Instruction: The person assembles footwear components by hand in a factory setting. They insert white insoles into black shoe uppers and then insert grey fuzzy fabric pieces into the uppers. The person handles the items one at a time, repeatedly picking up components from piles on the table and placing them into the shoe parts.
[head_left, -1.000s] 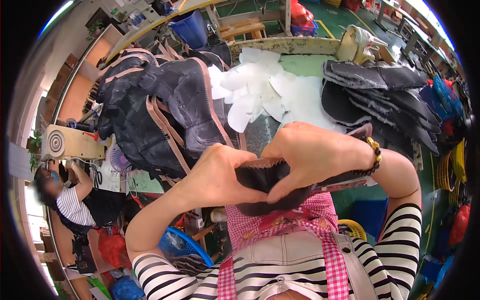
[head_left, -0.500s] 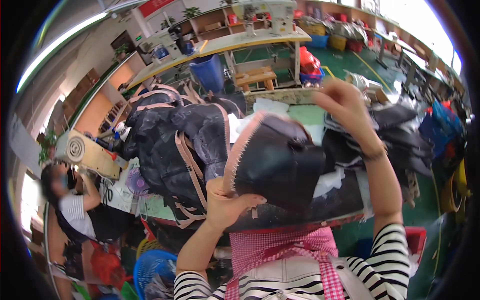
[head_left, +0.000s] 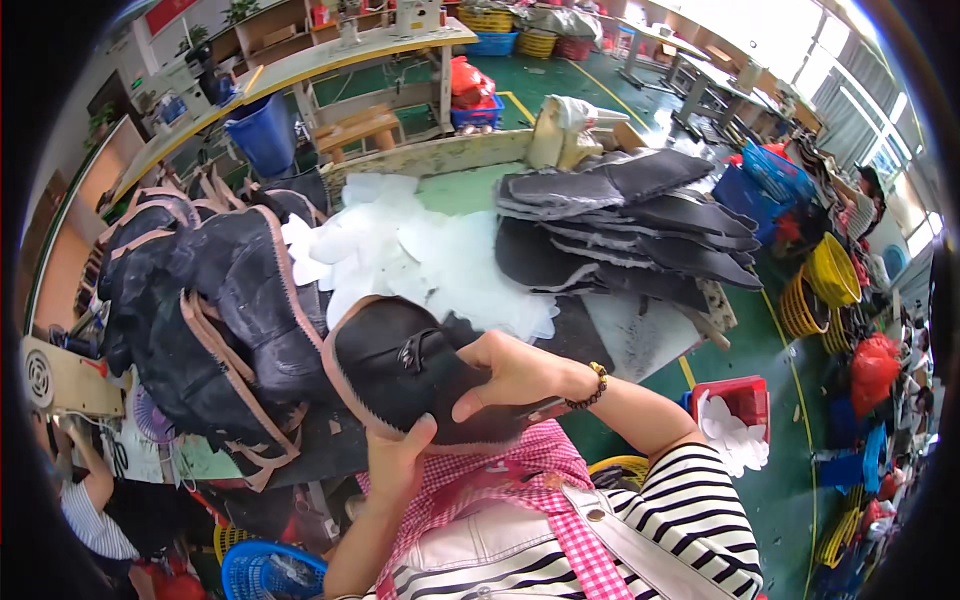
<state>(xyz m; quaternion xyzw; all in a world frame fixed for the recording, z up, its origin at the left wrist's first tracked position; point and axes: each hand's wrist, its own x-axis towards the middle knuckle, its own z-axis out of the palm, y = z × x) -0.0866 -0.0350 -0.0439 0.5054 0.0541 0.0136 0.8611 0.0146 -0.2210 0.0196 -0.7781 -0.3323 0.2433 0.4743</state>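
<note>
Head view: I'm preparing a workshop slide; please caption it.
Left hand and right hand hold a pink-edged black piece at a laden table.

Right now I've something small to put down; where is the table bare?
Two patches: the green strip bordered by the back ledge, white pieces and dark stack; and the smudged pale patch between that stack and the right forearm. The left is crowded with tan-edged black pieces.

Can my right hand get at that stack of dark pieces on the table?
Probably yes: the way from your right hand to the stack looks free, though that hand holds the black piece.
</note>
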